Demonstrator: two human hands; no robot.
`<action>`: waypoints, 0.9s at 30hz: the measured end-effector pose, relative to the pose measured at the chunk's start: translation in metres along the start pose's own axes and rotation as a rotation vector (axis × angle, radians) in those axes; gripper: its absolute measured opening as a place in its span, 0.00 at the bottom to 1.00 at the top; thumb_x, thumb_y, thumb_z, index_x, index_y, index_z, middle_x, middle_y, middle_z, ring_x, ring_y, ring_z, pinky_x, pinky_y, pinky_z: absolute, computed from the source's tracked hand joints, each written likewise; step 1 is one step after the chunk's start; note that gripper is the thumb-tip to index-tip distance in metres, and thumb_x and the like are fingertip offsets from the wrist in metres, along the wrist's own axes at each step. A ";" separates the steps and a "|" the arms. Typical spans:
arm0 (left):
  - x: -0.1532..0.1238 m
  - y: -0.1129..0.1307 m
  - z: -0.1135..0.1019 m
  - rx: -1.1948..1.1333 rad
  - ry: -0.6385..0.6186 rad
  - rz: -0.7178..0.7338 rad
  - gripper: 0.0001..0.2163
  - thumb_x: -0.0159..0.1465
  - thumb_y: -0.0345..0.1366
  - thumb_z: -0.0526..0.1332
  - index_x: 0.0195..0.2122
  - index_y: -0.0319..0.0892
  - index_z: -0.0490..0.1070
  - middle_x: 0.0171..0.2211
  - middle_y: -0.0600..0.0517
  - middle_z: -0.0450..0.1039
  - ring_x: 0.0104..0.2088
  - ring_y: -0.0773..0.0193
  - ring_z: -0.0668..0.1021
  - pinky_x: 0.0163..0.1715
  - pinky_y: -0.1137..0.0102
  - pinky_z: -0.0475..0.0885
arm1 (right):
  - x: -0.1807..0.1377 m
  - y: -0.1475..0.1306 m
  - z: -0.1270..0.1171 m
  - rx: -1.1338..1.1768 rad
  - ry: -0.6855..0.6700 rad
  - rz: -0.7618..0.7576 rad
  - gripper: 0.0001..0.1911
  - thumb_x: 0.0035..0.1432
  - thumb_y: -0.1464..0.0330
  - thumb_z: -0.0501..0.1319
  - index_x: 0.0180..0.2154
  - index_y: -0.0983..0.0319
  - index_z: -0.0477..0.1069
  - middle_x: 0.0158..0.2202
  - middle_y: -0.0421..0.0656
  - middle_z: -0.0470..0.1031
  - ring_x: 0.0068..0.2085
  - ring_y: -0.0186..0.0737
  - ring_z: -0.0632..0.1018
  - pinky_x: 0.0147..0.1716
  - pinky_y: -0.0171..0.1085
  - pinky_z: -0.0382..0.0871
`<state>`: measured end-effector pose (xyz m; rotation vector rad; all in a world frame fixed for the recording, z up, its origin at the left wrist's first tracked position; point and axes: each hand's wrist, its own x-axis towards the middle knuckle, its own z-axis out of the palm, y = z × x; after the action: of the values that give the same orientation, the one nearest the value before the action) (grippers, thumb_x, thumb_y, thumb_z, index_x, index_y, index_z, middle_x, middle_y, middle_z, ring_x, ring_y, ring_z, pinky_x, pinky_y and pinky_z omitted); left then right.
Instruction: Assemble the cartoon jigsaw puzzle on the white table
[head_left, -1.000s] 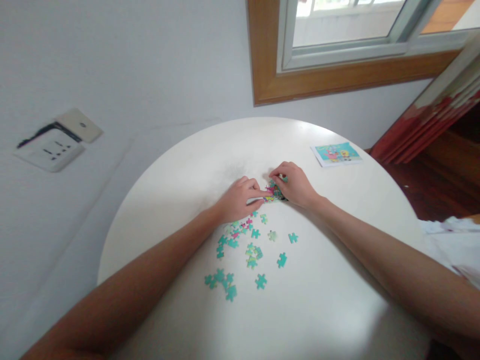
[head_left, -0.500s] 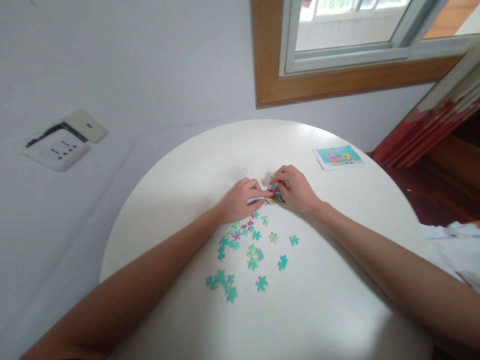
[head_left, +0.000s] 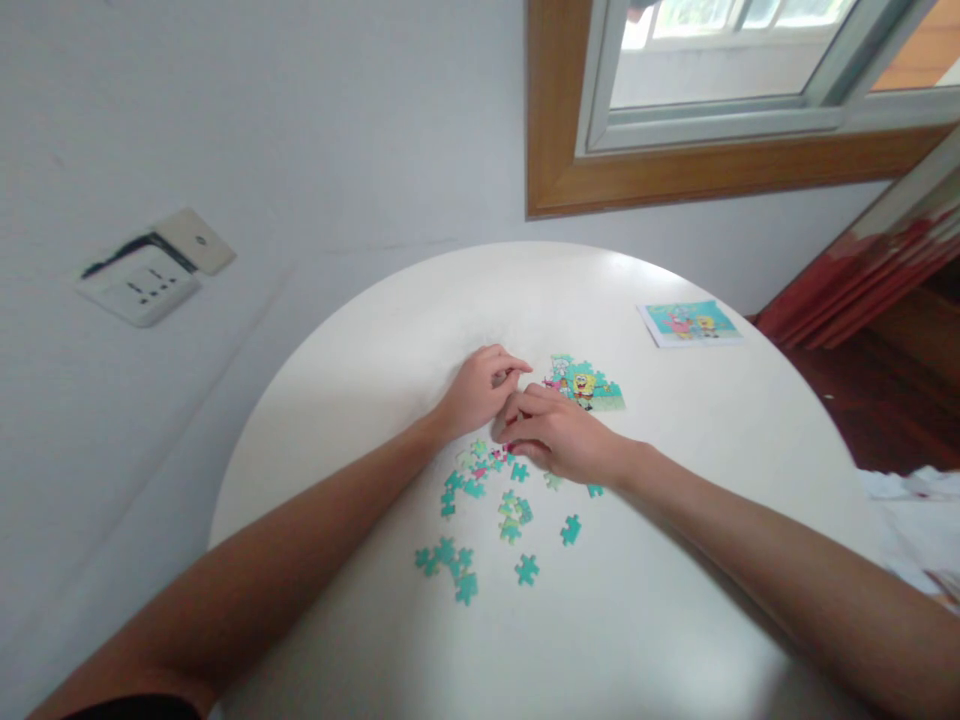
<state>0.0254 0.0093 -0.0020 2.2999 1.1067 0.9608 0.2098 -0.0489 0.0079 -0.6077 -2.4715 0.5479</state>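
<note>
My right hand (head_left: 551, 430) is bent over the upper end of the loose jigsaw pieces (head_left: 474, 488), its fingertips pinched at a small puzzle piece with pink on it, mostly covered by the fingers. Just left of it, my left hand (head_left: 480, 388) rests on the table with its index finger stretched out and a gap above the thumb; nothing shows in it. Beyond the right hand lies the partly joined puzzle (head_left: 585, 383), with a yellow cartoon figure on teal. The right hand hides its lower left corner.
A picture card (head_left: 690, 323) with the cartoon figures lies at the far right of the round white table (head_left: 360, 380). More teal pieces (head_left: 527, 570) lie nearer to me. Behind are a wall socket (head_left: 142, 285), a window (head_left: 712, 110) and a red curtain (head_left: 832, 285).
My right hand has left the joined puzzle and moved down and left to the loose pieces. My left hand has drawn back from the puzzle's left side, uncovering it. The view has shifted slightly.
</note>
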 end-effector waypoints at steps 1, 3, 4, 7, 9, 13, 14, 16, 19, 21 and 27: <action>0.000 0.000 0.000 -0.003 -0.002 0.004 0.11 0.66 0.27 0.57 0.41 0.41 0.80 0.35 0.50 0.74 0.37 0.64 0.76 0.40 0.69 0.71 | 0.001 0.000 0.002 0.005 -0.004 -0.008 0.08 0.67 0.69 0.60 0.42 0.60 0.79 0.43 0.46 0.76 0.47 0.43 0.72 0.52 0.43 0.63; 0.000 -0.001 0.000 -0.006 -0.004 0.008 0.11 0.66 0.27 0.58 0.41 0.42 0.80 0.35 0.50 0.74 0.37 0.64 0.75 0.40 0.69 0.71 | 0.003 -0.001 0.004 0.009 -0.005 -0.012 0.09 0.68 0.68 0.59 0.42 0.60 0.78 0.42 0.46 0.75 0.47 0.43 0.72 0.52 0.43 0.63; 0.000 -0.002 0.000 -0.009 -0.006 0.008 0.11 0.66 0.27 0.58 0.41 0.42 0.80 0.35 0.50 0.73 0.37 0.64 0.75 0.40 0.69 0.71 | 0.004 -0.002 0.006 0.007 -0.008 -0.011 0.09 0.68 0.67 0.59 0.42 0.60 0.78 0.42 0.46 0.75 0.47 0.43 0.72 0.52 0.43 0.63; 0.000 -0.001 0.000 -0.024 -0.012 0.006 0.11 0.66 0.27 0.58 0.41 0.41 0.80 0.35 0.50 0.73 0.37 0.64 0.75 0.40 0.69 0.71 | 0.006 -0.007 0.010 -0.019 -0.026 0.005 0.09 0.66 0.63 0.61 0.40 0.61 0.77 0.42 0.47 0.75 0.46 0.45 0.71 0.49 0.43 0.64; 0.000 0.000 -0.001 -0.039 -0.011 0.001 0.11 0.66 0.27 0.58 0.41 0.42 0.81 0.35 0.50 0.73 0.37 0.64 0.75 0.39 0.69 0.71 | 0.008 -0.010 0.012 -0.042 -0.044 0.029 0.10 0.65 0.61 0.63 0.39 0.61 0.76 0.42 0.47 0.75 0.46 0.46 0.70 0.47 0.43 0.64; 0.000 0.001 -0.001 -0.056 -0.008 -0.008 0.11 0.66 0.28 0.58 0.41 0.42 0.81 0.35 0.50 0.74 0.37 0.64 0.75 0.39 0.69 0.71 | 0.010 -0.016 0.014 -0.077 -0.072 0.074 0.07 0.64 0.63 0.64 0.37 0.61 0.72 0.41 0.46 0.74 0.45 0.46 0.69 0.46 0.42 0.63; 0.001 0.000 -0.001 -0.058 -0.007 -0.008 0.11 0.66 0.28 0.58 0.41 0.42 0.81 0.35 0.50 0.74 0.37 0.65 0.75 0.39 0.69 0.71 | 0.011 -0.017 0.014 -0.081 -0.074 0.085 0.07 0.63 0.64 0.65 0.37 0.61 0.71 0.40 0.46 0.74 0.45 0.46 0.69 0.45 0.42 0.62; 0.001 -0.001 -0.001 -0.062 -0.005 -0.005 0.11 0.66 0.28 0.58 0.41 0.42 0.81 0.35 0.50 0.74 0.36 0.65 0.75 0.39 0.70 0.71 | 0.012 -0.018 0.013 -0.063 -0.075 0.102 0.07 0.62 0.66 0.66 0.36 0.61 0.70 0.40 0.46 0.74 0.44 0.45 0.69 0.46 0.42 0.62; 0.000 -0.004 -0.001 -0.063 -0.013 0.004 0.11 0.66 0.29 0.58 0.41 0.42 0.81 0.35 0.50 0.74 0.36 0.65 0.75 0.37 0.70 0.71 | 0.012 -0.020 0.009 0.080 -0.070 0.110 0.05 0.62 0.69 0.64 0.34 0.60 0.68 0.37 0.43 0.74 0.42 0.42 0.70 0.44 0.40 0.63; 0.000 -0.004 -0.002 -0.070 -0.018 0.008 0.10 0.66 0.29 0.58 0.41 0.42 0.80 0.35 0.50 0.74 0.35 0.66 0.75 0.36 0.71 0.71 | 0.012 -0.018 0.005 0.232 -0.031 0.155 0.03 0.63 0.71 0.61 0.34 0.60 0.70 0.34 0.40 0.74 0.36 0.37 0.71 0.39 0.37 0.65; 0.001 0.003 -0.003 -0.086 0.047 -0.015 0.10 0.66 0.31 0.57 0.41 0.41 0.79 0.35 0.50 0.76 0.35 0.65 0.75 0.35 0.70 0.69 | 0.007 0.007 -0.015 0.580 0.474 0.536 0.06 0.59 0.66 0.62 0.37 0.61 0.76 0.30 0.42 0.78 0.31 0.37 0.77 0.35 0.40 0.72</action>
<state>0.0252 0.0085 0.0026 2.2082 1.0785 1.0414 0.2154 -0.0359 0.0183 -1.0104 -1.5863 1.1212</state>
